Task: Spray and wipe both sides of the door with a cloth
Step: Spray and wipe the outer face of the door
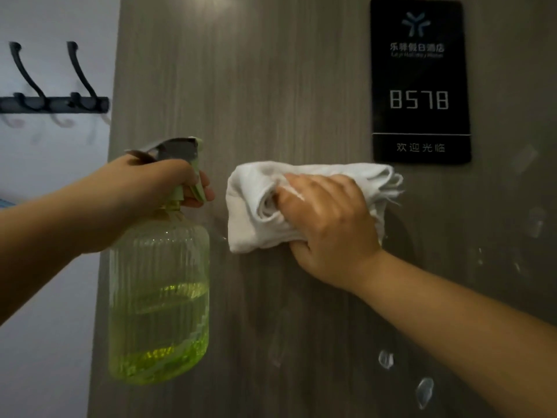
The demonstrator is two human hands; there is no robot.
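White, soft bunched cotton cloth point(304, 203) is pressed flat on the grey wood-grain door point(271, 86) by right-hand fingers point(304, 188); the ribbed green plastic spray bottle point(159, 297), light and part-filled, is gripped at its neck by the left hand point(144, 191).

1 door point(271, 86), 1 cloth point(256, 212), 1 spray bottle point(158, 297), 1 sign point(420, 79), 2 hands.

The black plaque point(420, 81) mounted on the door point(271, 86) carries a light star-shaped logo at top. Below it stands a line of Chinese characters, partly blurred, over a smaller Latin line too blurred to read. The room number reads "8578". The bottom strip reads "欢迎光临".
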